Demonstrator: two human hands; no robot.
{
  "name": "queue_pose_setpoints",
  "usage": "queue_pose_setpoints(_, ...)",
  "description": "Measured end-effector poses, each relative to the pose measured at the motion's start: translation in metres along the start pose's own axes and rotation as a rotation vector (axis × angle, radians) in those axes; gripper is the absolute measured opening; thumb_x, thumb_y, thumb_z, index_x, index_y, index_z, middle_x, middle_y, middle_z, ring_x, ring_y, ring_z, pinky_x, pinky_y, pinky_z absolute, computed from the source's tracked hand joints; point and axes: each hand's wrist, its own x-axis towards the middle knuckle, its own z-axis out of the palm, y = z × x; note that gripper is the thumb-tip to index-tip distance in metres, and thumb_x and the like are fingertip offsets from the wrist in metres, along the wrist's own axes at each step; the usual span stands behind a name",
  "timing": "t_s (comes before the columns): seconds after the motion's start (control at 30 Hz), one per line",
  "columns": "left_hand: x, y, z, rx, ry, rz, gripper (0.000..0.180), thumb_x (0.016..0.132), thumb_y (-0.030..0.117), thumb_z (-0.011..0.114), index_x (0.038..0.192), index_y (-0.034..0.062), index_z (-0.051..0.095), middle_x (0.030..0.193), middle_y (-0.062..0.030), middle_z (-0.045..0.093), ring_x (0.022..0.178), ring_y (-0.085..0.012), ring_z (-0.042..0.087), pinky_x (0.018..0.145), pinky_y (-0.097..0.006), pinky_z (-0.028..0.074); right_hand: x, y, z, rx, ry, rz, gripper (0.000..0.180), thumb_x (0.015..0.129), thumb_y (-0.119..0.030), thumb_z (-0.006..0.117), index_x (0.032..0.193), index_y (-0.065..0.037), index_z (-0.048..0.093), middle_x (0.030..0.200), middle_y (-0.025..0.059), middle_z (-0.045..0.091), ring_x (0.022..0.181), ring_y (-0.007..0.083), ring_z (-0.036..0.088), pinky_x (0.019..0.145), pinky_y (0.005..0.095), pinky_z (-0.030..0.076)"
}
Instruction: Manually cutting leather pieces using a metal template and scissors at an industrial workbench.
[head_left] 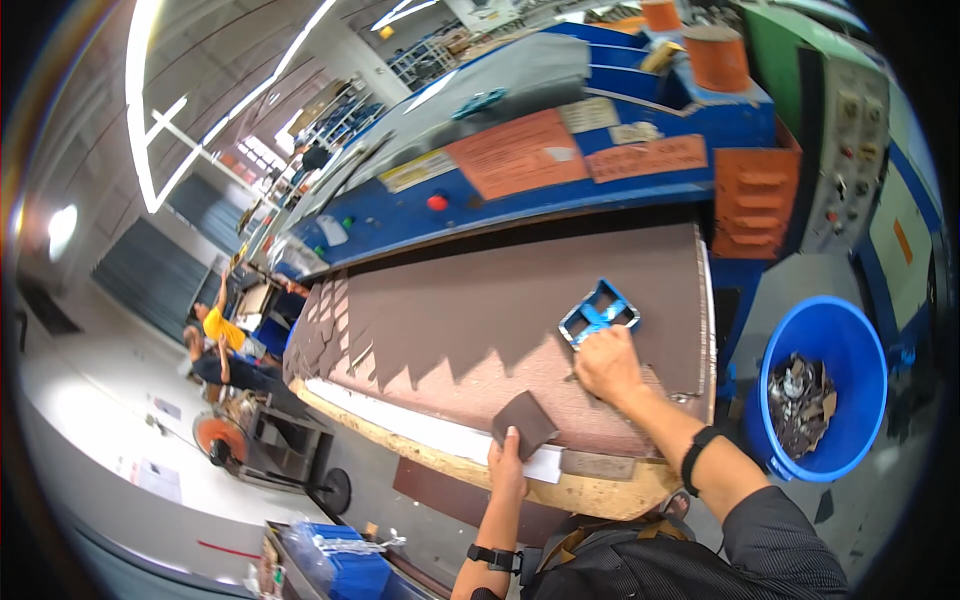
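My right hand [608,363] is closed on a blue metal-framed cutting die [603,312], which is at the brown sheet material [470,315] spread over the machine's bed. Whether the die rests flat or is slightly raised, I cannot tell. A small brown square piece [524,424] is pinched in my left hand [507,463], held near the bed's front edge. The sheet's near side has a jagged, stepped cut edge, and a lighter pinkish surface [500,382] shows in front of it.
Across the back runs the blue machine beam [400,215] with a red button [437,202]. A blue bin [868,385] of scraps stands at the right. The wooden edge [590,492] is closest to me. Two people [225,340] are far left.
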Motion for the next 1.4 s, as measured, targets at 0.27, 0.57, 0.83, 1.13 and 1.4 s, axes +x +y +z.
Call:
queue_pose_setpoints(0.27,0.005,0.035,-0.159,-0.273,-0.188,0.057,0.024,0.102,0.023,0.057,0.114,0.0027,0.059,0.096,-0.0019,0.062,0.079,-0.0091,0.059,0.065,-0.025,0.049,0.008,-0.11,0.045,-0.064,-0.014,-0.088,0.021,0.071,-0.017,0.074,0.074,-0.007,0.055,0.075,0.0109,0.056,0.075,0.0298,0.056,0.078,0.0437,0.039)
queue_pose_setpoints(0.57,0.048,0.084,-0.409,-0.325,-0.125,0.243,0.032,0.101,0.017,0.057,0.127,-0.0007,0.054,0.115,-0.0052,0.061,0.102,-0.0119,0.058,0.092,-0.028,0.047,0.006,-0.168,0.087,-0.325,-0.123,-0.094,0.023,0.073,-0.014,0.074,0.083,-0.003,0.057,0.085,0.0155,0.058,0.086,0.0351,0.056,0.082,0.0474,0.04)
queue_pose_setpoints(0.83,0.109,0.1,-0.556,-0.341,0.033,0.322,0.033,0.101,0.016,0.056,0.128,-0.0022,0.053,0.116,-0.0081,0.061,0.102,-0.0153,0.058,0.092,-0.03,0.047,0.022,-0.205,0.121,-0.493,-0.205,-0.036,0.024,0.075,-0.014,0.075,0.085,-0.003,0.057,0.087,0.0168,0.058,0.089,0.0364,0.055,0.089,0.0492,0.039)
queue_pose_setpoints(1.13,0.255,0.169,-0.638,-0.223,0.052,0.375,0.028,0.1,0.017,0.058,0.12,-0.0022,0.056,0.11,-0.0054,0.06,0.098,-0.0122,0.055,0.089,-0.029,0.046,0.127,-0.303,0.203,-0.518,0.009,-0.022,0.019,0.077,-0.012,0.071,0.084,-0.003,0.055,0.083,0.0165,0.056,0.084,0.0369,0.054,0.089,0.0496,0.038)
queue_pose_setpoints(1.4,0.434,0.255,-0.686,-0.011,0.015,0.335,0.033,0.101,0.015,0.057,0.128,-0.0036,0.054,0.118,-0.0079,0.061,0.106,-0.0159,0.057,0.096,-0.031,0.045,0.275,-0.399,0.378,-0.155,-0.141,-0.205,0.022,0.067,-0.011,0.08,0.08,-0.004,0.064,0.079,0.0086,0.062,0.083,0.0269,0.06,0.095,0.0479,0.039)
